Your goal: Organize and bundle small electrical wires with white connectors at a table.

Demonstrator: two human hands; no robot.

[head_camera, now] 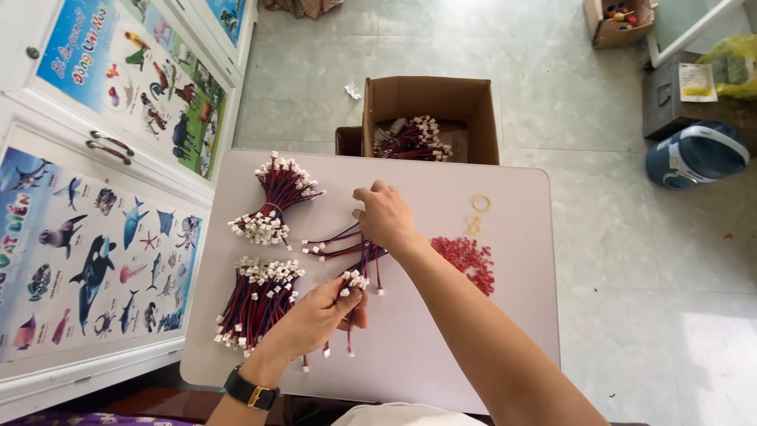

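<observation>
Red and black wires (347, 260) with white plugs lay mid-desk (441, 339). At 7 o'clock from them the left hand (311, 319) pinched a few wire ends. At 1 o'clock the right hand (384, 217) pressed down, fingers curled on loose wires.

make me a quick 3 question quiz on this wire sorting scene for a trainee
1. True or false: the left hand holds a small bunch of wires by their white connector ends.
2. What lies under the right hand? A) loose wires B) red pieces C) a rubber band
3. How many tied wire bundles lie on the table?

Key: 1 true; 2 A; 3 two: upper bundle, lower bundle.
</observation>
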